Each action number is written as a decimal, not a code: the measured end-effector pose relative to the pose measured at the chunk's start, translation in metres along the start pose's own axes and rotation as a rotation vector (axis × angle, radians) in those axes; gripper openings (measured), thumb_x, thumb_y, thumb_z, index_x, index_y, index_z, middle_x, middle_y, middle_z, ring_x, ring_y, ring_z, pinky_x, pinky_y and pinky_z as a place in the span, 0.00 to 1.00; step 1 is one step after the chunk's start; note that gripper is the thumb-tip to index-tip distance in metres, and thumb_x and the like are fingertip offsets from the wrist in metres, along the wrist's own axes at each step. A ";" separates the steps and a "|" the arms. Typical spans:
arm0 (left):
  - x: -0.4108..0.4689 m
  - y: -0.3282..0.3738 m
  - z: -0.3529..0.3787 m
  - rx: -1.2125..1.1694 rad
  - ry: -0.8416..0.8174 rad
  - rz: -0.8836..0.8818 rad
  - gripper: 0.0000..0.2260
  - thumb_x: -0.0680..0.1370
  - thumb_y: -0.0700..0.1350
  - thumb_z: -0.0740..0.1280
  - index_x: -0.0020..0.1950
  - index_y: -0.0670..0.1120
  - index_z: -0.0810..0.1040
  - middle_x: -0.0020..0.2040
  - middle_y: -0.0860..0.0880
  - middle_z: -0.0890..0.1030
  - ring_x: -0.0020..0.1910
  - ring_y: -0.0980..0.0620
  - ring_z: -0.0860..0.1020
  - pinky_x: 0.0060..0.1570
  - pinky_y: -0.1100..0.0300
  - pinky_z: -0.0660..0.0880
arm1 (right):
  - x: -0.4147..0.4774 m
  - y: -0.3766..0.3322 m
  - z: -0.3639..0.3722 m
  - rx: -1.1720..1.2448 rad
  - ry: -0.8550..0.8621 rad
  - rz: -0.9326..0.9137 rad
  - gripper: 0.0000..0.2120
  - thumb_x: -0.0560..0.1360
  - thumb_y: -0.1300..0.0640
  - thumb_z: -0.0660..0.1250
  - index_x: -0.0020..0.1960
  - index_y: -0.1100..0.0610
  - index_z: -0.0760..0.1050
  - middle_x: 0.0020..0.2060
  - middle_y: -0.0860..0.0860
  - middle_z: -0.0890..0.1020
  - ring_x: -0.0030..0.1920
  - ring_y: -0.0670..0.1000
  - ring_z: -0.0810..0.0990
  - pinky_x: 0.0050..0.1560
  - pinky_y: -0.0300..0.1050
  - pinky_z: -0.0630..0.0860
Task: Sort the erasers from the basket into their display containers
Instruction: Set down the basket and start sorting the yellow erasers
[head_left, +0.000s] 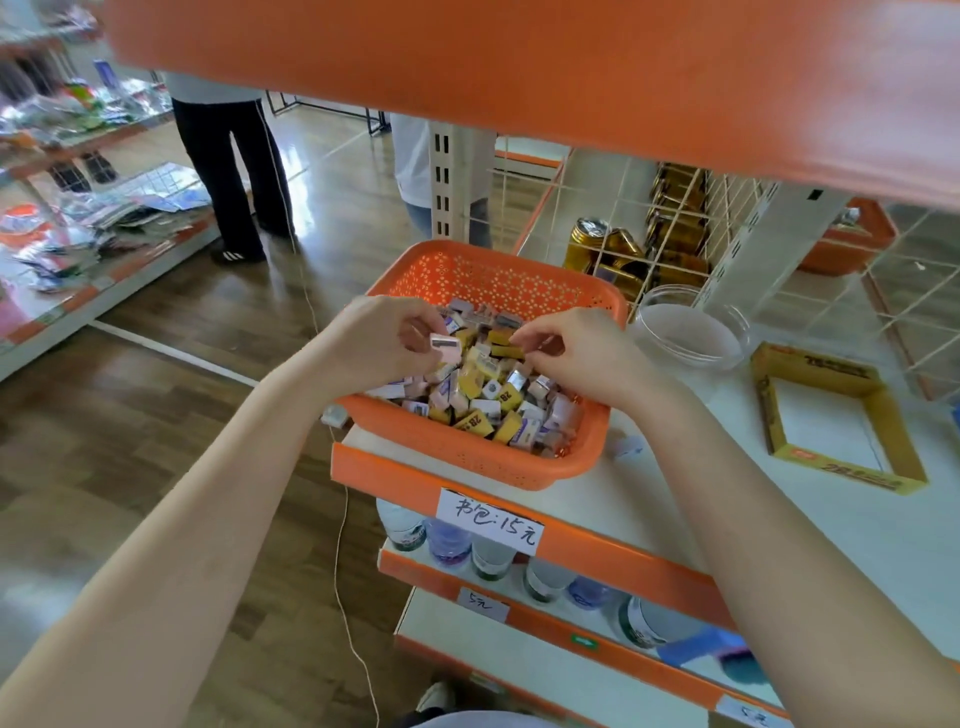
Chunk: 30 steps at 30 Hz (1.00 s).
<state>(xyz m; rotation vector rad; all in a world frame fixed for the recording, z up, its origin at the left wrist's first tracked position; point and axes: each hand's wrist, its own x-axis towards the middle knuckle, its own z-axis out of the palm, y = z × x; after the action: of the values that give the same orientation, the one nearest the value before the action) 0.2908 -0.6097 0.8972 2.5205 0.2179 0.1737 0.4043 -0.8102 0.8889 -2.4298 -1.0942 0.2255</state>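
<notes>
Centrally, an orange perforated plastic basket (467, 270) with rounded corners sits on the smooth white shelf (649, 499), close to the shelf's orange front edge. It holds a loose heap of small block-shaped erasers (493, 405) in paper sleeves. Some are yellow with "2B" printed in black, others white, pink or pale purple.

The left hand (384, 338) hangs over the basket's left side with its fingers curled, pinching a pink rectangular eraser (445, 347) that bears a black barcode. This eraser is held just above the heap. The right hand (576, 358) is over the middle of the heap, fingers bent with the tips down among the erasers; whether it actually grips one I cannot tell.

Just right of the basket stands a clear round plastic container (691, 338), shallow and glossy. Farther right lies a yellow cardboard display box (896, 415), an open rectangular tray with printed walls and a white floor.

A handwritten white paper price label (491, 522) is stuck on the orange edge, and capped plastic bottles (449, 540) stand in a row on the level below. Behind the container, a cream wire grid (675, 218) fences off gold metal cans (613, 249). Glossy wood-plank floor (182, 374) spreads to the left.
</notes>
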 end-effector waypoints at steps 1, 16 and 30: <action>-0.001 -0.003 -0.003 -0.008 0.033 -0.010 0.09 0.73 0.44 0.72 0.52 0.52 0.79 0.41 0.56 0.81 0.40 0.61 0.79 0.43 0.75 0.72 | 0.002 -0.002 0.001 -0.004 -0.007 -0.002 0.14 0.76 0.61 0.65 0.60 0.53 0.78 0.52 0.48 0.82 0.47 0.41 0.76 0.48 0.30 0.70; -0.013 -0.020 0.002 -0.033 0.286 -0.075 0.11 0.73 0.42 0.71 0.54 0.50 0.79 0.42 0.55 0.79 0.40 0.61 0.78 0.44 0.71 0.76 | 0.043 -0.027 0.010 -0.084 -0.400 -0.087 0.22 0.74 0.63 0.67 0.64 0.45 0.74 0.63 0.45 0.74 0.59 0.47 0.74 0.59 0.43 0.72; -0.010 -0.024 0.006 0.040 0.338 -0.079 0.11 0.73 0.43 0.71 0.55 0.50 0.80 0.40 0.58 0.76 0.35 0.67 0.73 0.36 0.78 0.67 | 0.033 -0.014 0.003 -0.201 -0.258 -0.048 0.24 0.72 0.65 0.68 0.65 0.46 0.72 0.55 0.48 0.70 0.57 0.51 0.72 0.48 0.41 0.67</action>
<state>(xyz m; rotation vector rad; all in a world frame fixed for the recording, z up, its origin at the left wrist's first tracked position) 0.2794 -0.5953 0.8774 2.5032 0.4583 0.5699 0.4164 -0.7766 0.8935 -2.6007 -1.3422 0.4430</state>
